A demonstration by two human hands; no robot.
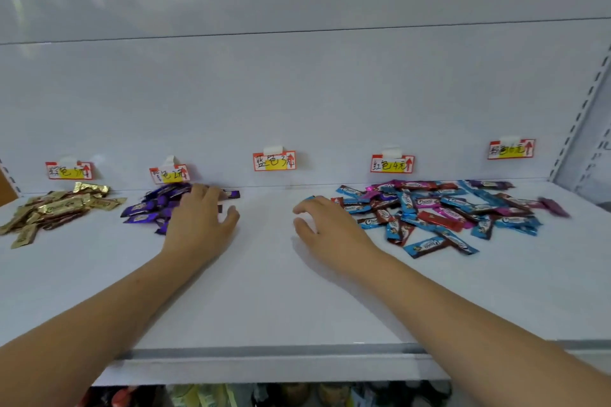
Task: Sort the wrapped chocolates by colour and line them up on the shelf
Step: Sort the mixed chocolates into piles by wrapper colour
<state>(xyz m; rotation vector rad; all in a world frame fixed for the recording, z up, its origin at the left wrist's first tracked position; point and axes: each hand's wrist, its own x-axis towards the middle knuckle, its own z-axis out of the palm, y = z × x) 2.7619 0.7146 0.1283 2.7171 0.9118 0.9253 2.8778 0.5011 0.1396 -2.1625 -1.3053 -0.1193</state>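
My left hand [198,221] lies flat on the purple pile [162,205], fingers straight and spread, nothing gripped. My right hand [325,225] sits at the near edge of the mixed heap [439,211], fingers loosely curled; a blue scrap shows at the fingertips, but I cannot tell whether it is pinched or just lying there. The gold pile [53,210] is off to the left and well apart.

The risk, as I see it: the heap is a tangle of blue, red, pink and a few purple wrappers lying across each other, so dragging one out could pull a neighbour of the wrong colour along. A sweep with my left palm could also push purple ones toward the bare patch of shelf [264,274] under the blue label [273,161], muddying that spot.

Five labels hang along the back wall; the red label [391,163] and the far right label [510,149] both have the unsorted heap beneath them, so those places are blocked until it thins out.
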